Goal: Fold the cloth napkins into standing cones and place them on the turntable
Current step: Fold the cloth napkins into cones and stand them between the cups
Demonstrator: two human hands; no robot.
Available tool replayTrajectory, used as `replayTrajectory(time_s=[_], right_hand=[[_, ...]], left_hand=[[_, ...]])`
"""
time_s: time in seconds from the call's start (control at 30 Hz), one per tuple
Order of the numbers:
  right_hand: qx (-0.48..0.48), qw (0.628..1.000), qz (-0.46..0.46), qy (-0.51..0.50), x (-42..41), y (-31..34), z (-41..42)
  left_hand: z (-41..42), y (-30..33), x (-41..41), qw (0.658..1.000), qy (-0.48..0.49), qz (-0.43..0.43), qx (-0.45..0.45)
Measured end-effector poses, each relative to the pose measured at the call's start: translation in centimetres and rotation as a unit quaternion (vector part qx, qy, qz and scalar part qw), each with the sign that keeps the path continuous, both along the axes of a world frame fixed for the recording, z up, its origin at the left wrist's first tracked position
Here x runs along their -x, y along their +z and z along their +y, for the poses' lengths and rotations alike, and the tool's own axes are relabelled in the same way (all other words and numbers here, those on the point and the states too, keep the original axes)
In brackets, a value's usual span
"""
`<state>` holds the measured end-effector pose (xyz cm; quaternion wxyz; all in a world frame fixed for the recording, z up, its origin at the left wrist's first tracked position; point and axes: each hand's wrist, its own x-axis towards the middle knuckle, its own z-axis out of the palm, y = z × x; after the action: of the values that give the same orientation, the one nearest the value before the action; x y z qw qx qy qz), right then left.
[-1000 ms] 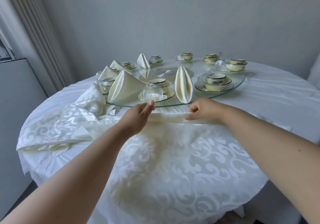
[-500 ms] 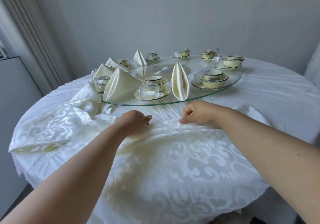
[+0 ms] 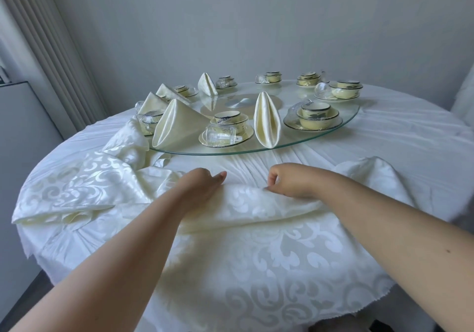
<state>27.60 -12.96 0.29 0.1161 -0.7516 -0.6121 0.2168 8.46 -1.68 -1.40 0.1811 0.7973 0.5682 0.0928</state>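
Now both hands, left hand and right hand, pinch the napkin edge, drawn back toward the body from the turntable; folding has begun.

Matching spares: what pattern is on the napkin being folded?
Cream napkin with tone-on-tone damask scrolls; head view.

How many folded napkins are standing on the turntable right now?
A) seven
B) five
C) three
B: five cones stand on the turntable: two near the front edge, two at left, one farther back. Both hands grip a sixth napkin on the table.
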Motion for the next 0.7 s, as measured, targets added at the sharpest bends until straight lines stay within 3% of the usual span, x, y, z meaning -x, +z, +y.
replayTrajectory(time_s=[0.2, 0.3, 0.37, 0.47, 0.6, 0.7], right_hand=[[-0.026, 0.998, 0.049, 0.019, -0.3, -0.8, 0.0], [-0.113, 0.976, 0.174, -0.065, -1.0, 0.2, 0.8], [-0.191, 0.954, 0.208, -0.106, -1.6, 1.4, 1.9], [-0.281, 0.941, 0.128, -0.138, -2.6, 3.5, 3.9], [-0.344, 0.922, 0.022, -0.176, -3.7, 4.7, 5.4], [-0.341, 0.931, 0.010, -0.133, -3.8, 3.5, 4.6]], left_hand=[[-1.3, -0.9, 0.5, 0.996, 0.016, -0.076, -0.046], [-1.1, 0.4, -0.1, 0.988, 0.016, -0.149, -0.040], [-0.5, 1.4, -0.6, 0.983, 0.012, -0.170, -0.069], [0.7, 3.2, -1.6, 0.969, 0.014, -0.175, -0.171], [0.3, 4.7, -1.9, 0.911, -0.001, -0.244, -0.332], [-1.7, 3.3, -0.7, 0.917, -0.121, -0.211, -0.316]])
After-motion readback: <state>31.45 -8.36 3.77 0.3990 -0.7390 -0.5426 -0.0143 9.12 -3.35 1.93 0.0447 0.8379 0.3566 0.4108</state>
